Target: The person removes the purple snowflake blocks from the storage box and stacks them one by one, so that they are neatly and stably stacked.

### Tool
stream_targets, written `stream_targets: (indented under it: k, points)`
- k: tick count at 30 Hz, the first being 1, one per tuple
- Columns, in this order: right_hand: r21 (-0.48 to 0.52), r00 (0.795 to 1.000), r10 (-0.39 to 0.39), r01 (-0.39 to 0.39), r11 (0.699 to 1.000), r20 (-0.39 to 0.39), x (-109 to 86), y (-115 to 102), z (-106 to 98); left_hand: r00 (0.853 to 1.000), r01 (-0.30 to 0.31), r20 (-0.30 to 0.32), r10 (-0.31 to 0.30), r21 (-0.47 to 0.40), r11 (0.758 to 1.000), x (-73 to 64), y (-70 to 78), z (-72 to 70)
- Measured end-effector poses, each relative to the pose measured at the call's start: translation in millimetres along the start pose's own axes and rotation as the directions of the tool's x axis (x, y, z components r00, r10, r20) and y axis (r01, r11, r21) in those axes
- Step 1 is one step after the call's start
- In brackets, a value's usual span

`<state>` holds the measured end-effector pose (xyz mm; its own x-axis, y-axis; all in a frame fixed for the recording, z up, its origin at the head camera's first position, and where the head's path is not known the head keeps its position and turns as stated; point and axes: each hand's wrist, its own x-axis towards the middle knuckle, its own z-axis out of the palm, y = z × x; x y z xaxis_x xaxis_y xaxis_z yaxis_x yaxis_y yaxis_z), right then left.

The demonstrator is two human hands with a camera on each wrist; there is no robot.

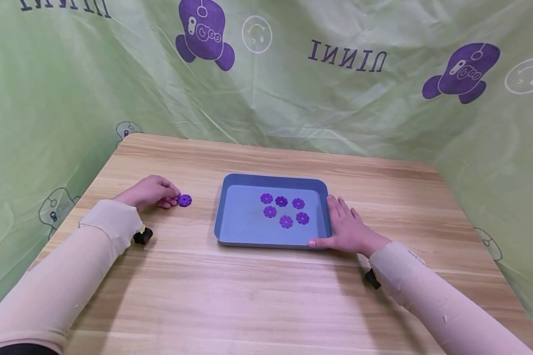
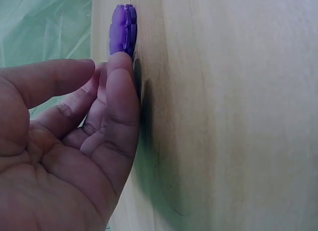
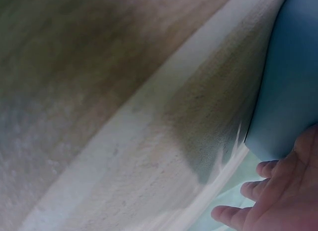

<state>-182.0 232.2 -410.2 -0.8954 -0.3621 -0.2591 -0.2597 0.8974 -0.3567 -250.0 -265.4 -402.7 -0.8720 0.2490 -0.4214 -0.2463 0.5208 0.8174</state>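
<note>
My left hand (image 1: 156, 192) is low over the left of the table, its fingertips at the near edge of a purple notched plastic disc (image 1: 184, 200). In the left wrist view this disc (image 2: 121, 30) shows two layers along its side. The thumb (image 2: 59, 77) stands apart from it, while the other fingers (image 2: 119, 97) reach its lower end. A blue-grey tray (image 1: 244, 237) lies mid-table with several similar purple discs (image 1: 286, 221) spread flat inside. My right hand (image 1: 348, 228) rests against the tray's right side, fingers extended along the outer wall and thumb at the near right corner.
The wood-grain table (image 1: 231, 305) meets a green printed curtain (image 1: 293, 113) at the back and sides. A black device (image 1: 143, 235) sits at the left wrist, another black device (image 1: 372, 279) at the right wrist. Light sleeves cover both forearms.
</note>
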Motion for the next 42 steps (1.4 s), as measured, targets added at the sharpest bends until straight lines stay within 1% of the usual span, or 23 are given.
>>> stream_targets:
  k: [9,18,21,25,27,29,34,38,40,42]
  points:
    - [-0.005,1.000,-0.006,0.006,1.000,-0.011,-0.6,1.2,-0.5,1.000,-0.025,0.010,0.024,0.039,0.999,-1.8,1.7,1.5]
    - [0.002,1.000,-0.008,0.008,1.000,-0.017,-0.9,1.5,-1.2,0.999,-0.039,0.004,0.039,0.039,0.998,-0.4,2.8,0.5]
    - [-0.004,1.000,-0.006,0.006,1.000,-0.017,-0.6,1.5,-1.3,0.998,-0.062,-0.018,0.063,0.056,0.997,-0.8,3.9,-1.1]
    - [-0.003,1.000,-0.007,0.007,1.000,-0.017,-0.2,1.4,-0.8,0.993,-0.091,-0.073,0.098,0.095,0.991,-0.2,8.7,-2.4]
    - [0.000,1.000,-0.009,0.009,1.000,-0.016,-0.1,1.1,-0.6,0.990,-0.100,-0.092,0.110,0.107,0.989,0.1,14.0,-1.6]
    - [-0.001,1.000,-0.009,0.009,1.000,-0.017,-0.2,1.0,-0.7,0.987,-0.114,-0.099,0.125,0.114,0.987,0.9,20.6,0.3]
    - [-0.001,1.000,-0.006,0.006,1.000,-0.013,-0.9,0.0,-1.1,0.984,-0.155,-0.075,0.162,0.092,0.984,3.8,42.3,11.8]
    - [0.001,1.000,-0.009,0.009,1.000,-0.012,-1.1,-0.6,-1.3,0.981,-0.184,-0.057,0.186,0.046,0.982,10.9,62.5,28.0]
    - [-0.002,1.000,-0.011,0.010,1.000,-0.013,-1.1,-0.8,-1.2,0.980,-0.189,-0.051,0.190,0.031,0.982,16.0,74.5,38.6]
    - [-0.005,1.000,-0.010,0.010,1.000,-0.012,-1.0,-0.8,-0.9,0.981,-0.190,-0.033,0.190,0.013,0.982,21.2,87.0,50.4]
